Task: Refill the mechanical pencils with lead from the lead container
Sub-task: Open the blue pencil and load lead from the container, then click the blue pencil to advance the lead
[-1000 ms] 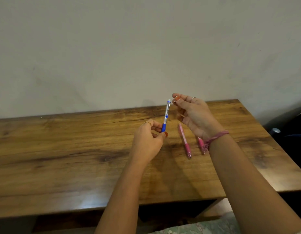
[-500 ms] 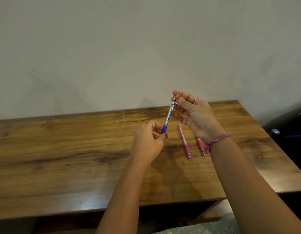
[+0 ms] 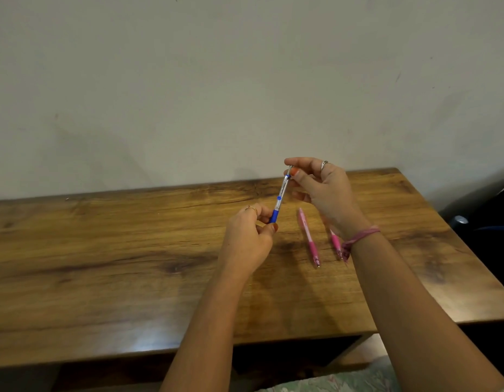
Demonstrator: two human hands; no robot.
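My left hand grips the blue grip end of a clear blue mechanical pencil, which tilts up and to the right above the wooden table. My right hand pinches the pencil's top end between thumb and forefinger. Two pink mechanical pencils lie on the table: one just right of my left hand, the other partly hidden under my right wrist. No lead container is visible.
A plain wall rises behind the table. Dark objects sit beyond the table's right edge. Patterned fabric shows at the bottom, below the table's front edge.
My right hand has closed in from beside the pencil and now pinches its top end. The pencil has tilted slightly more to the right. My left hand has kept its grip.
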